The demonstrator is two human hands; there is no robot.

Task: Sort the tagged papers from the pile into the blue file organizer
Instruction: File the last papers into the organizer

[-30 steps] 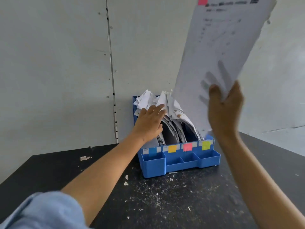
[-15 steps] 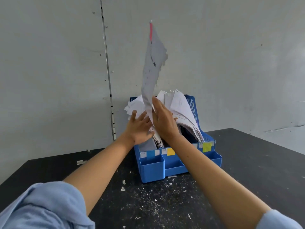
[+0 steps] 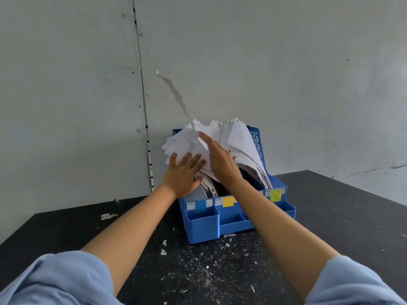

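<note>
The blue file organizer [image 3: 233, 219] stands on the black table [image 3: 330, 216] against the grey wall [image 3: 264, 62], its slots crammed with curling white papers [image 3: 240, 142]. The right hand [image 3: 222, 161] grips one sheet [image 3: 176, 95], seen edge-on and blurred, with a pink tag at its top; its lower end sits among the filed papers. The left hand [image 3: 184, 172] lies flat with fingers spread, pressing the left stack aside. Yellow [image 3: 228, 201], blue and yellow-green [image 3: 275, 195] tags mark the front dividers; the small white labels there are unreadable.
</note>
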